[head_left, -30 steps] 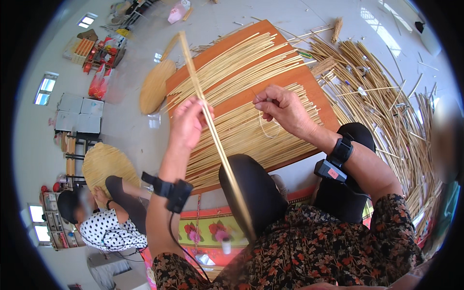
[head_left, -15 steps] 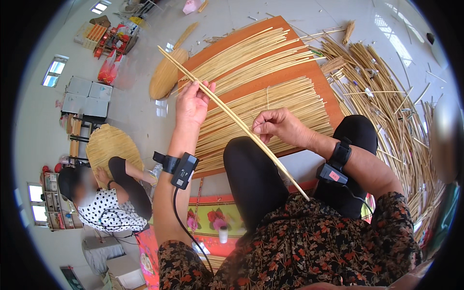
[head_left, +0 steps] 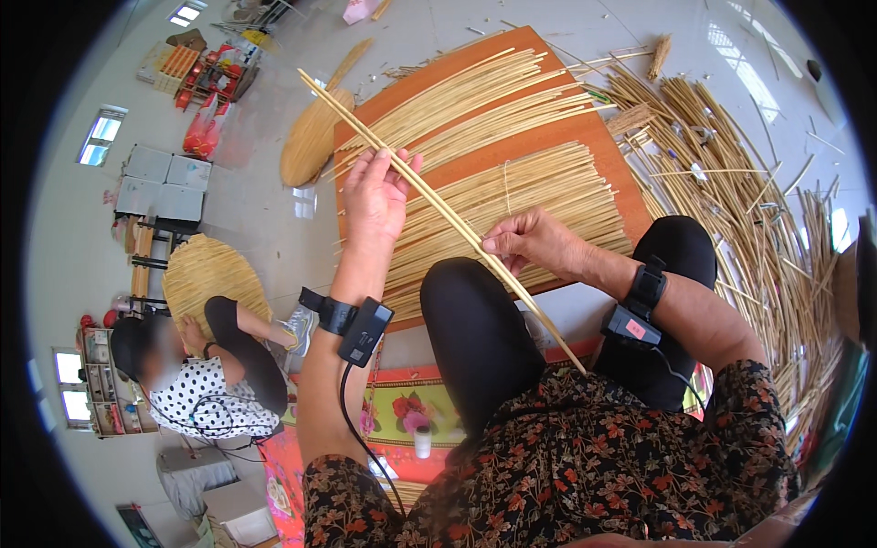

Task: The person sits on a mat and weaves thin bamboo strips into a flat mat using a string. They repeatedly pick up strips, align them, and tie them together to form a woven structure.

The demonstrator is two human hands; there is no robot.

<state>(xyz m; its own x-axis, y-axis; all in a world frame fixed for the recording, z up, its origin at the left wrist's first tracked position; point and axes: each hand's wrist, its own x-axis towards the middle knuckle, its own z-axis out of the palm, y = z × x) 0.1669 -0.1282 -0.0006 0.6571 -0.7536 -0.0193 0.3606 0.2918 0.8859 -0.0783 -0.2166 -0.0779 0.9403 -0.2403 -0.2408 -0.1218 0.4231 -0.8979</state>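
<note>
A thin pair of long straw-coloured stalks (head_left: 429, 194) slants in front of me, from the far left down to my lap. My left hand (head_left: 375, 201) holds them toward their far part, palm turned up, with the fingers curled around. Lower down, my right hand (head_left: 541, 245) pinches the stalks between thumb and forefinger above my knee. Under them lies an orange-brown board (head_left: 585, 135) bearing rows of similar stalks. The nearest row is a mat-like bundle (head_left: 539, 187) with a thin cord across it.
Loose stalks (head_left: 731, 210) are heaped on the floor at the right. An oval woven piece (head_left: 311, 137) lies beyond the board's left side. At the left another person (head_left: 210, 393) sits with a large oval mat (head_left: 215, 279). A white cup-like container (head_left: 422, 443) stands on the flowered cloth (head_left: 393, 411).
My left hand has shifted slightly right and nearer, its fingers a little further along the stalks. The stalks' far end has risen slightly in view. The right hand has barely moved.
</note>
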